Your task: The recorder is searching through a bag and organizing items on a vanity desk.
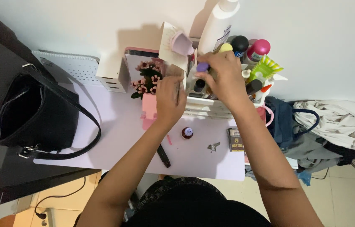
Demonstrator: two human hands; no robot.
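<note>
Both your hands at white plastic organiser (204,107) on table (118,126): right hand (223,77) grip pinches small purple-capped bottle (202,67); left hand (170,98) steadies organiser edge, grip unclear.

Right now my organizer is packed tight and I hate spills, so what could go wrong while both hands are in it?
The right hand pinches a purple-capped item among crowded bottles; a nudge might topple the tall white bottle behind. The left hand sits beside the pink flower pot, which an elbow shift could tip. The small round bottle stands loose under the forearms.
</note>
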